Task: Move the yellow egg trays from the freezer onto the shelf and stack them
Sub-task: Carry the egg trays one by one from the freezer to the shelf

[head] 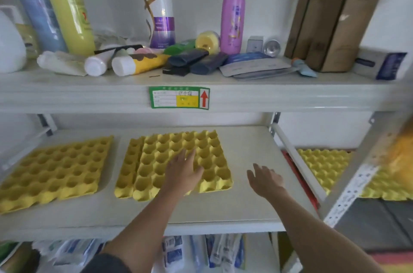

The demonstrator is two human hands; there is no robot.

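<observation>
Your left hand (185,171) lies flat, fingers spread, on the near right part of the middle stack of yellow egg trays (176,161); it presses rather than grips, nothing closed around an edge. Your right hand (267,180) hovers open just right of that stack, over bare shelf board (252,203), holding nothing.

The stack is not squared. Its top tray sits shifted right, so a strip of the lower tray (129,165) shows along the left side. Both trays run with their long axis from near to far, tilting slightly right at the far end.

A single tray (55,167) lies well to the left on the same shelf, apart from the stack. More yellow trays (324,165) rest lower down on the right, beyond the shelf's upright (357,174), probably still on the freezer.

The relation that matters: the top tray's right edge lies directly left of your right fingers, close by, while the exposed strip is on the far side from them. A nudge leftward from the right hand seems the natural way to square the stack, with the left palm steadying. For the remaining trays on the right, your right hand is clearly nearer.
</observation>
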